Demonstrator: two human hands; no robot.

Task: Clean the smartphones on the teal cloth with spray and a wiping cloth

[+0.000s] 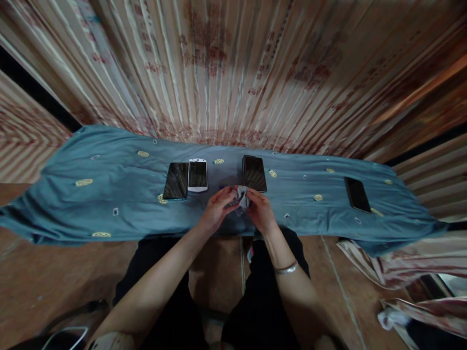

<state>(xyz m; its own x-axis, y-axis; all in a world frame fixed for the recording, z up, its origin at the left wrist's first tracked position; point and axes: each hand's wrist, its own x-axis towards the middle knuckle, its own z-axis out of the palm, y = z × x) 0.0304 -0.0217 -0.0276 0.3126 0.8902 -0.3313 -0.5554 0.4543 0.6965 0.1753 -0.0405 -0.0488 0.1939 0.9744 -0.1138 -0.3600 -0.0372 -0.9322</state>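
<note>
Both hands (216, 208) (261, 209), nearly closed, pinch a crumpled grey item (241, 197), perhaps plastic, near a black phone (255, 172).

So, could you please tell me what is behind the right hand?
Beyond the right hand lies a black device on the blue cloth; what the hand covers is hidden.

Before you, a red-printed curtain (219, 73) is hanging in folds, a yellow-patterned blue cloth (124, 194) is lying below it, and brown floor (44, 277) is showing nearer you.

crinkled grey wad (242, 195); creased cloth cover (124, 170); glossy leftmost phone (175, 181); shiny metal bracelet (286, 269).
</note>
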